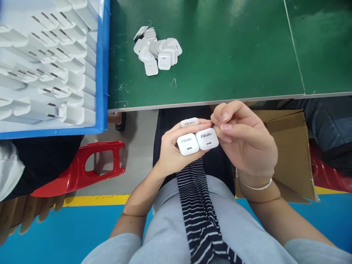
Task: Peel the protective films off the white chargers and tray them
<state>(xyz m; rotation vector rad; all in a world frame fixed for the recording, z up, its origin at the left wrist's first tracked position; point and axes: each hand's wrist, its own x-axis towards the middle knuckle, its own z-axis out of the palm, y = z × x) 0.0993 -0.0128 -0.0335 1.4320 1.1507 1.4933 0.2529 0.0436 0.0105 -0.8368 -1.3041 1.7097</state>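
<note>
My left hand (169,156) is closed around two white charger plugs, their faces turned up, each printed "Fibaks" with a small port slot. One is the left charger (188,144); the other, the right charger (207,139), sits against it. A thin-looking white Fibaks piece (189,122) rests between the fingers of the same hand, its lower part hidden. My right hand (249,141) is beside the right charger, its thumb and fingertips pinched together near the left fingertips. Whatever is in that pinch, if anything, is too small to tell.
A blue-rimmed tray (102,73) at the left holds many white chargers, metal prongs up. White square cover plates (164,61) lie piled on the green table (220,55). A red stool (110,157) stands left, a cardboard box (291,154) right. People sit on both sides.
</note>
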